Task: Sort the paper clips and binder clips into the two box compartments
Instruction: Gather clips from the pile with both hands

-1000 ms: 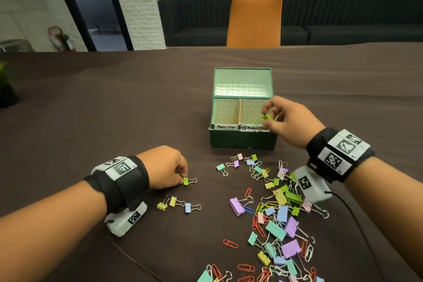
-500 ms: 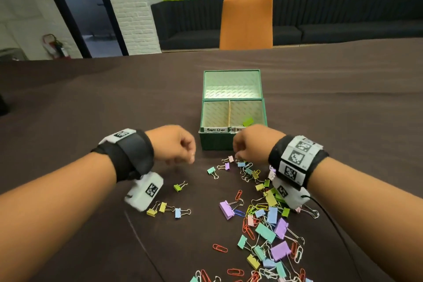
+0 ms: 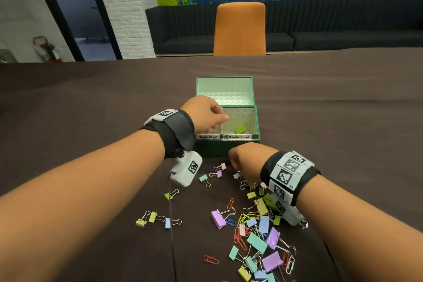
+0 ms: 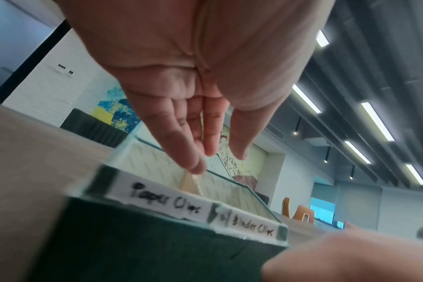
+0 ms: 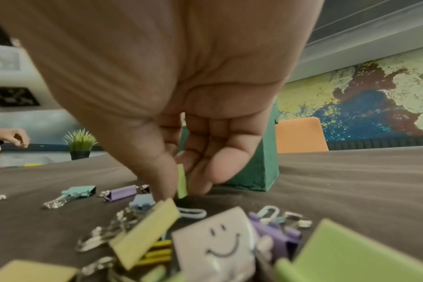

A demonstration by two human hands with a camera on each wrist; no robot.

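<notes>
The green box (image 3: pixel 212 149) stands open mid-table, with its left compartment labelled Paper Clips (image 4: pixel 165 200) and its right one Binder Clips (image 4: pixel 251 228). A green binder clip (image 3: pixel 239 129) lies in the right compartment. My left hand (image 4: pixel 220 158) hovers over the left compartment with straight fingers and nothing in them. My right hand (image 3: pixel 245 160) is down at the far edge of the clip pile (image 3: pixel 258 236), just before the box. Its thumb and fingers pinch a small green binder clip (image 5: pixel 181 181) on the cloth.
Three small binder clips (image 3: pixel 158 218) and a single green one (image 3: pixel 171 194) lie left of the pile. Red paper clips (image 3: pixel 211 260) are scattered near me. An orange chair (image 3: pixel 239 30) stands behind the table. A potted plant (image 5: pixel 80 143) and another person's hand (image 5: pixel 12 138) are far left.
My left hand rose from the table to above the Paper Clips compartment and opened. My right hand left the box, dropped to the pile and pinched a green clip.
</notes>
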